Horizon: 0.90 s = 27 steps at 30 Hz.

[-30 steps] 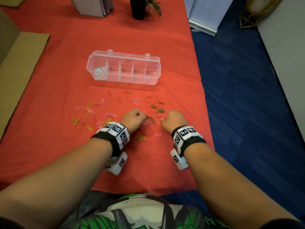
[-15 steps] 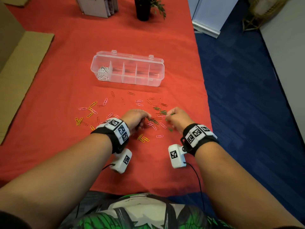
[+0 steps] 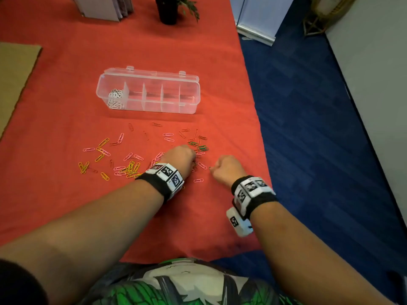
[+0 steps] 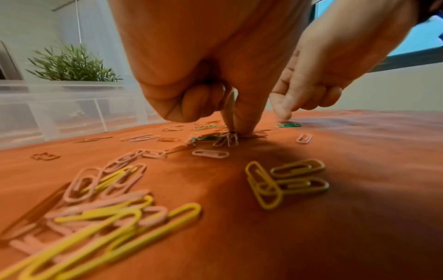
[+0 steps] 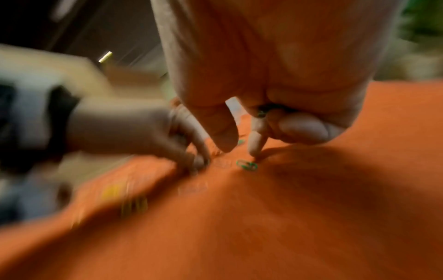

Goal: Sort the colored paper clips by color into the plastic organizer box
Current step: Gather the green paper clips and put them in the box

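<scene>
Little is done so far, by the look of it. In the box (image 3: pixel 148 93), only the leftmost compartment is filled, w/ white clips (image 3: pixel 115 98); the other four compartments are seen empty. The lid is open.

Left to sort: yellow clips (image 3: pixel 130 169), pink clips (image 3: pixel 169 136) and green clips (image 3: pixel 199 145), plus some dark red/brown ones, all scattered on the red cloth (image 3: pixel 66 89) in front of the box, mixed by colour.

The left hand (image 3: pixel 181 157) is lowered into the heap, thumb and forefinger pinched on a clip (image 4: pixel 230 137) at the cloth; colour can't be told. Other fingers are curled in.

The right hand (image 3: pixel 226 169) is held nearby, apart from the left. Something green (image 5: pixel 262 111) is tucked under its curled fingers, prob. collected green clips; forefinger and thumb are pointed down at a green clip (image 5: pixel 246 165) lying on the cloth, not yet grasped as far as the blur allows.

Judged: greens being gathered, most of the job remaining.
</scene>
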### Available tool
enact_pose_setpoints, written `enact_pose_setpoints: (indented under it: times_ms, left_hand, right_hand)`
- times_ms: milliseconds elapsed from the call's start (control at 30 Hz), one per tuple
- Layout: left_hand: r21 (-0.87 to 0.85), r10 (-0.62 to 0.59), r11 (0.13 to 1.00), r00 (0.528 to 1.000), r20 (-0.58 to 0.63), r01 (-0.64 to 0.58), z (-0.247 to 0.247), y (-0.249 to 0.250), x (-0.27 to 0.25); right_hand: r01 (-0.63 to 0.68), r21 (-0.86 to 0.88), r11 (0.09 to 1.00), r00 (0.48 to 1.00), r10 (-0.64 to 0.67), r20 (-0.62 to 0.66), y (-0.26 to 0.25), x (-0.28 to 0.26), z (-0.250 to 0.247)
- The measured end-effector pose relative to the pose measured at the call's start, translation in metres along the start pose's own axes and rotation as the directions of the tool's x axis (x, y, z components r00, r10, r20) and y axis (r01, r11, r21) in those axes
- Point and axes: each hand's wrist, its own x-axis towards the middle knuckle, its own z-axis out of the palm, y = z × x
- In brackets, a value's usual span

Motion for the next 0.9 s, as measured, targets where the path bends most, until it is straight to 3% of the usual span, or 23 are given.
enact_pose_setpoints:
  times_ms: [67,167,233,267,300,367,433,500,567,633,700,800,900]
  left_hand:
    - [-0.014,0.005,1.000,1.000,-0.013,-0.005,0.001,-0.001,0.000]
    - [-0.140,-0.019,0.990,0.999,-0.044,0.013,-0.001,-0.004,0.000]
    - [-0.363,-0.157,0.923,0.986,-0.056,0.127,-0.004,-0.005,0.002]
    - [-0.524,-0.248,0.826,0.969,-0.013,0.205,-0.008,-0.006,0.002]
    - [-0.688,-0.320,0.671,0.945,0.068,0.276,-0.015,-0.006,0.001]
    - [-0.905,-0.378,0.228,0.889,0.257,0.359,-0.029,-0.011,-0.004]
    - [-0.911,-0.337,-0.150,0.847,0.412,0.383,-0.042,-0.021,-0.012]
    - [-0.869,-0.265,-0.329,0.847,0.460,0.369,-0.052,-0.033,-0.021]
    - [-0.856,-0.226,-0.400,0.869,0.439,0.328,-0.061,-0.044,-0.029]
    - [-0.857,-0.221,-0.424,0.884,0.413,0.294,-0.070,-0.051,-0.035]
    - [-0.865,-0.239,-0.415,0.884,0.402,0.282,-0.078,-0.059,-0.040]
    - [-0.866,-0.293,-0.414,0.860,0.418,0.280,-0.089,-0.075,-0.041]
    - [-0.851,-0.318,-0.466,0.851,0.418,0.244,-0.107,-0.093,-0.037]
  right_hand:
    - [0.089,-0.183,0.979,0.992,-0.105,-0.076,-0.001,-0.002,0.015]
    - [0.119,-0.278,0.953,0.985,-0.149,-0.087,-0.005,-0.004,0.025]
    - [0.113,-0.304,0.946,0.989,-0.136,-0.057,-0.007,-0.002,0.025]
    - [0.112,-0.311,0.944,0.991,-0.131,-0.041,-0.008,-0.002,0.023]
    - [0.126,-0.328,0.936,0.991,-0.134,-0.004,-0.011,-0.001,0.020]
    - [0.172,-0.301,0.938,0.985,-0.156,0.078,-0.017,0.001,0.011]
    - [0.124,-0.054,0.991,0.990,-0.119,0.074,-0.023,0.004,-0.001]
    - [0.055,0.339,0.939,0.997,-0.070,0.032,-0.031,0.010,-0.005]
    - [-0.002,0.666,0.746,0.998,-0.040,0.047,-0.043,0.013,-0.008]
    - [-0.028,0.819,0.573,0.992,-0.084,0.093,-0.061,0.010,-0.016]
    - [-0.055,0.899,0.434,0.979,-0.153,0.134,-0.077,0.010,-0.026]
    - [-0.202,0.955,0.215,0.962,-0.140,0.235,-0.095,0.014,-0.033]
    - [-0.293,0.945,0.144,0.935,-0.164,0.314,-0.116,0.016,-0.037]
